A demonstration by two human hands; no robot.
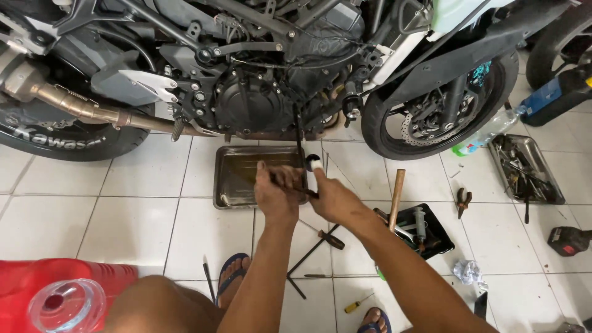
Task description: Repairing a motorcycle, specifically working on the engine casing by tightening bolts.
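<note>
A long black wrench (300, 161) stands upright under the motorcycle engine (253, 102), above the steel drain pan (229, 179). The left hand (275, 191) is closed round its lower handle; the right hand (330, 198) pinches a small white-tipped piece beside it. Keeping the shaft plumb and square on the fitting looks wise.

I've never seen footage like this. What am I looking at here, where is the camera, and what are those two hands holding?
The camera sits on a person's head and looks down at their own arms. They crouch on a white tiled floor beside a motorcycle. The left hand and right hand meet over a metal tray under the engine, gripping a long dark tool that reaches up toward the engine. Around them lie a hammer, screwdrivers, pliers and a second tray of tools.
</note>
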